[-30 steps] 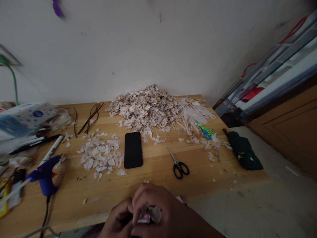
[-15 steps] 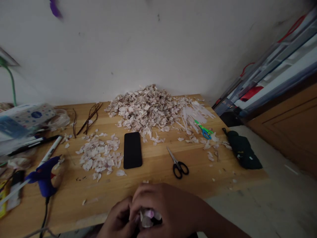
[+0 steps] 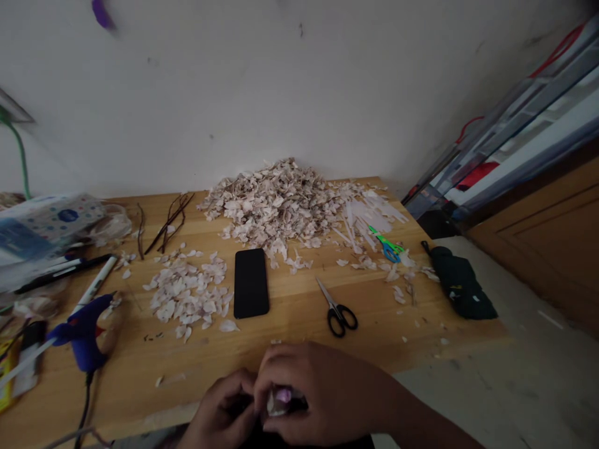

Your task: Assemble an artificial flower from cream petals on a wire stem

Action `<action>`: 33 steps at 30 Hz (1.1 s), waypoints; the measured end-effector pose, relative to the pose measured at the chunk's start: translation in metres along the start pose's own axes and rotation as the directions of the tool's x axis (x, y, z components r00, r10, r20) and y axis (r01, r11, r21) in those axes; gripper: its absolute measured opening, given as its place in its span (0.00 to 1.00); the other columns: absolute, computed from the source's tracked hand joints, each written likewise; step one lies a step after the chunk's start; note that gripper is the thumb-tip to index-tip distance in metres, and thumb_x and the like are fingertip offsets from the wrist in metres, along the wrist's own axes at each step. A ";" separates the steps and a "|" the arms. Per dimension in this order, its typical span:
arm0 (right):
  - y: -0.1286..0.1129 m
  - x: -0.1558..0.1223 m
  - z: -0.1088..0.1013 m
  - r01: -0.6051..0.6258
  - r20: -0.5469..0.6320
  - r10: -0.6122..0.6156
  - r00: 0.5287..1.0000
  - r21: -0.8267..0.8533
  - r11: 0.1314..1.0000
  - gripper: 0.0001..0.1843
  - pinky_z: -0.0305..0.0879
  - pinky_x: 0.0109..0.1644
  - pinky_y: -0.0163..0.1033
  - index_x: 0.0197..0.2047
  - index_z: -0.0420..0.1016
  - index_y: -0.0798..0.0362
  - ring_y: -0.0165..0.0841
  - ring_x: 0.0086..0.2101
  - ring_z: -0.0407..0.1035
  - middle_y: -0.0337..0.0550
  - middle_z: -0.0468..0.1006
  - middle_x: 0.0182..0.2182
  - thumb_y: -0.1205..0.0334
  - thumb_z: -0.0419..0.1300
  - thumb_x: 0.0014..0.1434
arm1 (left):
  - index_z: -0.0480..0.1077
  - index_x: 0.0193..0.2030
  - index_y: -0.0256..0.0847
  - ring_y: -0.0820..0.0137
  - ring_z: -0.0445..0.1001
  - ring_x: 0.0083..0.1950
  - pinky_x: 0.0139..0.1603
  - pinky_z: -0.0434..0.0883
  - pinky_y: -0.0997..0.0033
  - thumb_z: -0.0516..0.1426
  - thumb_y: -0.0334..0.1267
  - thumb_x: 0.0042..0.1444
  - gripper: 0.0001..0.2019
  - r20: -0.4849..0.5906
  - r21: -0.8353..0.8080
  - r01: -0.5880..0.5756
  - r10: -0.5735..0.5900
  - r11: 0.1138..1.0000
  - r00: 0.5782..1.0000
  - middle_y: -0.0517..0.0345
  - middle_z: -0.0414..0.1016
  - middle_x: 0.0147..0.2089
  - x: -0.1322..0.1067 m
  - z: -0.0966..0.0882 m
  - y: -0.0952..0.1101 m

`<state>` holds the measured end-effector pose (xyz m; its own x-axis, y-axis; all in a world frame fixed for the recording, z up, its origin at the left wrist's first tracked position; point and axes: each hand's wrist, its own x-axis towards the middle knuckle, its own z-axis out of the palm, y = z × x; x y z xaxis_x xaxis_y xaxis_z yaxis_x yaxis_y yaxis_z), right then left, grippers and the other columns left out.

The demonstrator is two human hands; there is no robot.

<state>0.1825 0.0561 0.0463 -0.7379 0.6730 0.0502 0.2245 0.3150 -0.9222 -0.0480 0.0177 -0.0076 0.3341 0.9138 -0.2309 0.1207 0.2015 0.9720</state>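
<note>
At the front edge of the table, my right hand (image 3: 318,390) is curled round a small bunch of petals (image 3: 277,402), pale with a pink-violet piece (image 3: 283,395) among them. Fingers bent, my left hand (image 3: 224,408) meets the right fingertips; whatever lies in its pinch is hidden. Beyond the hands lie black-handled scissors (image 3: 340,317) and a dark phone (image 3: 251,284). Loose pale petals (image 3: 189,296) are spread left of the phone, and a large heap of them (image 3: 281,202) sits against the wall.
A blue glue gun (image 3: 88,337) with its cord stands at the left. Thin brown twigs (image 3: 169,224) and a tissue pack (image 3: 56,215) lie behind it. Blue-green scissors (image 3: 389,248), translucent strips (image 3: 369,215) and a folded dark umbrella (image 3: 461,284) are at the right.
My two hands have shifted slightly, the left fingers sliding a little against the right ones. Less of the pale petals shows inside the right hand. The table things stay put.
</note>
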 end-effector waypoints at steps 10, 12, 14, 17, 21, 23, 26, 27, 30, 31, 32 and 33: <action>0.005 -0.001 0.002 -0.073 0.027 0.074 0.997 -0.021 0.997 0.15 0.66 0.47 0.35 0.47 0.77 0.48 0.34 0.42 0.74 0.39 0.78 0.42 0.62 0.70 0.56 | 0.80 0.28 0.43 0.65 0.80 0.31 0.34 0.75 0.73 0.69 0.51 0.55 0.14 -0.021 -0.001 0.062 -0.062 0.998 0.998 0.57 0.83 0.28 0.000 0.003 -0.005; 0.006 -0.001 0.002 -0.079 0.032 0.079 0.996 -0.004 0.997 0.18 0.67 0.49 0.35 0.49 0.78 0.48 0.34 0.43 0.74 0.39 0.78 0.44 0.63 0.70 0.54 | 0.80 0.28 0.43 0.65 0.80 0.30 0.33 0.75 0.72 0.69 0.51 0.54 0.14 -0.030 -0.003 0.069 -0.069 0.998 0.997 0.57 0.83 0.27 0.000 0.003 -0.004; 0.006 -0.003 0.001 -0.092 0.034 0.091 0.995 0.021 0.996 0.22 0.67 0.52 0.36 0.52 0.77 0.46 0.35 0.45 0.74 0.40 0.78 0.47 0.64 0.70 0.53 | 0.81 0.29 0.43 0.64 0.80 0.31 0.34 0.75 0.71 0.69 0.52 0.54 0.15 -0.026 -0.015 0.059 -0.059 0.998 0.998 0.56 0.84 0.28 -0.001 0.002 -0.005; 0.006 -0.005 -0.003 -0.110 0.033 0.107 0.994 0.105 0.988 0.29 0.66 0.56 0.38 0.58 0.76 0.44 0.37 0.50 0.74 0.41 0.78 0.52 0.64 0.72 0.51 | 0.82 0.30 0.43 0.64 0.81 0.32 0.36 0.75 0.72 0.68 0.53 0.56 0.15 -0.001 -0.068 0.037 -0.037 0.997 0.999 0.56 0.85 0.29 -0.003 0.000 -0.008; 0.008 -0.007 0.000 -0.152 -0.012 0.162 0.987 0.283 0.947 0.37 0.67 0.57 0.42 0.62 0.73 0.45 0.39 0.51 0.74 0.43 0.79 0.54 0.62 0.75 0.48 | 0.80 0.31 0.44 0.66 0.80 0.32 0.36 0.73 0.73 0.68 0.51 0.58 0.14 0.022 -0.217 0.068 -0.064 0.974 0.998 0.59 0.84 0.28 -0.004 -0.002 -0.009; 0.010 -0.007 0.006 -0.182 -0.018 0.206 0.978 0.391 0.902 0.39 0.69 0.55 0.43 0.62 0.72 0.46 0.39 0.49 0.76 0.42 0.80 0.51 0.62 0.76 0.47 | 0.80 0.30 0.44 0.67 0.79 0.32 0.36 0.73 0.73 0.69 0.51 0.57 0.14 0.024 -0.262 0.076 -0.072 0.962 0.997 0.60 0.84 0.28 -0.004 -0.001 -0.008; 0.014 -0.006 0.019 -0.212 -0.030 0.256 0.966 0.470 0.857 0.43 0.72 0.54 0.43 0.64 0.67 0.45 0.39 0.48 0.76 0.42 0.79 0.51 0.60 0.78 0.48 | 0.79 0.29 0.43 0.70 0.76 0.30 0.34 0.71 0.75 0.69 0.51 0.56 0.15 -0.007 -0.330 0.104 -0.112 0.938 0.994 0.60 0.81 0.26 -0.005 0.002 -0.005; 0.015 -0.005 0.024 -0.201 -0.082 0.262 0.961 0.441 0.875 0.44 0.72 0.54 0.44 0.66 0.66 0.44 0.39 0.49 0.75 0.44 0.77 0.54 0.59 0.78 0.48 | 0.79 0.30 0.42 0.71 0.74 0.29 0.33 0.70 0.76 0.69 0.52 0.56 0.15 -0.026 -0.357 0.128 -0.146 0.925 0.989 0.61 0.81 0.26 -0.006 0.004 -0.004; 0.021 -0.003 0.038 -0.047 -0.400 0.099 0.911 0.137 0.989 0.48 0.69 0.62 0.48 0.69 0.58 0.42 0.43 0.58 0.68 0.49 0.66 0.64 0.60 0.77 0.51 | 0.78 0.31 0.41 0.76 0.69 0.23 0.25 0.66 0.81 0.71 0.55 0.51 0.19 -0.110 -0.444 0.218 -0.294 0.869 0.950 0.63 0.78 0.24 -0.007 0.009 0.005; 0.022 -0.003 0.042 0.006 -0.491 -0.004 0.871 0.002 1.000 0.46 0.67 0.64 0.49 0.69 0.56 0.42 0.44 0.61 0.65 0.50 0.63 0.65 0.60 0.75 0.54 | 0.77 0.32 0.41 0.79 0.66 0.21 0.22 0.62 0.83 0.72 0.57 0.48 0.20 -0.133 -0.469 0.243 -0.340 0.849 0.931 0.64 0.76 0.22 -0.007 0.011 0.008; 0.024 -0.002 0.045 0.043 -0.551 -0.101 0.829 -0.118 0.992 0.43 0.66 0.65 0.49 0.69 0.55 0.42 0.44 0.62 0.63 0.51 0.61 0.65 0.60 0.73 0.57 | 0.77 0.32 0.41 0.82 0.61 0.18 0.19 0.57 0.85 0.73 0.58 0.46 0.22 -0.155 -0.492 0.257 -0.374 0.832 0.915 0.65 0.75 0.21 -0.007 0.012 0.011; 0.025 -0.002 0.046 0.059 -0.582 -0.176 0.794 -0.215 0.975 0.38 0.66 0.65 0.48 0.68 0.56 0.43 0.43 0.62 0.62 0.52 0.61 0.64 0.60 0.70 0.61 | 0.76 0.33 0.41 0.83 0.57 0.16 0.17 0.53 0.87 0.72 0.59 0.46 0.23 -0.166 -0.509 0.260 -0.390 0.821 0.906 0.66 0.74 0.19 -0.006 0.013 0.013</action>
<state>0.1600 0.0316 0.0055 -0.2548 0.8682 0.4259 0.3123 0.4907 -0.8135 -0.0364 0.0099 0.0060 0.1005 0.8078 -0.5808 -0.2897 0.5822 0.7597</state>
